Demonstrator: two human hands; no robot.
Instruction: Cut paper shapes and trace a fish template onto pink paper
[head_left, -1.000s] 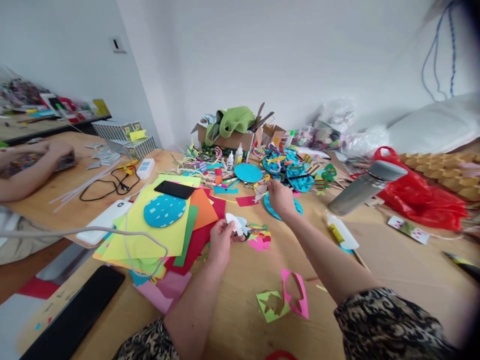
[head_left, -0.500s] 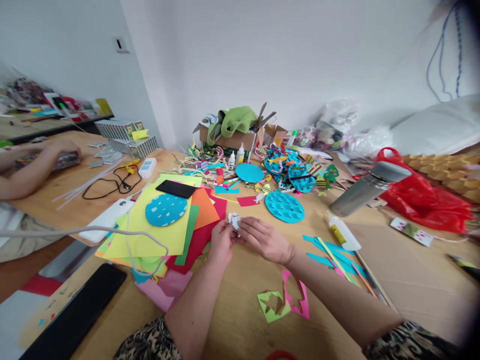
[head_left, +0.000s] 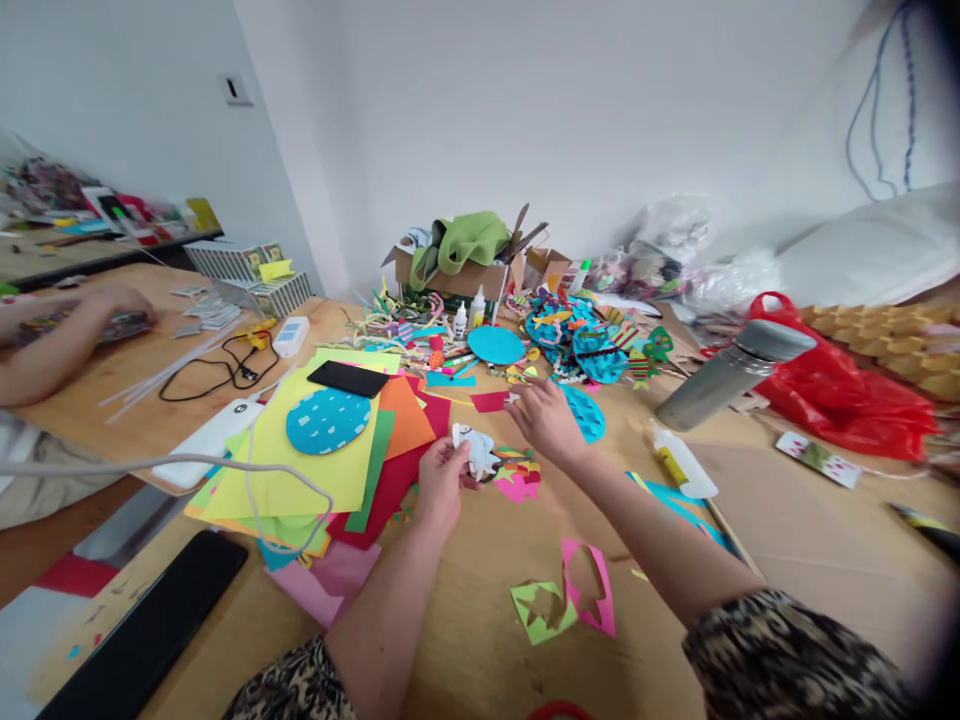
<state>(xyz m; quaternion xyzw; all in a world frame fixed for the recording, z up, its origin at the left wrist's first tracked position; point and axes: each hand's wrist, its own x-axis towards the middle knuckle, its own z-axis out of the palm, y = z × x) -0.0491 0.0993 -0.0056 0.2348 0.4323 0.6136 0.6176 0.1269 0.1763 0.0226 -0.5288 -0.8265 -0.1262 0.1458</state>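
Note:
A small white paper cutout [head_left: 480, 452] is pinched in my left hand [head_left: 442, 482], above the wooden table. Colourful paper shapes, among them a pink one [head_left: 517, 486], lie just right of it. My right hand [head_left: 546, 415] reaches farther forward, fingers bent down at a small greyish piece by a red paper strip [head_left: 489, 401]; whether it grips that piece is hard to tell. Partly behind this hand lies a blue disc with a pattern of dimples [head_left: 587, 412]. Green [head_left: 541, 612] and pink [head_left: 589, 588] paper scraps with cut-out holes lie nearer me.
Coloured sheets [head_left: 300, 485] with a black phone [head_left: 347, 378] and a spotted blue disc [head_left: 328, 421] lie left. On the right are a glue bottle [head_left: 684, 465], a metal flask [head_left: 712, 385] and a red bag [head_left: 847, 400]. Another person's arm [head_left: 75, 335] rests far left.
My right hand has left the cutout and moved forward and right, towards the red strip. The cutout and the colourful shapes beside it now show. My left hand still holds the cutout.

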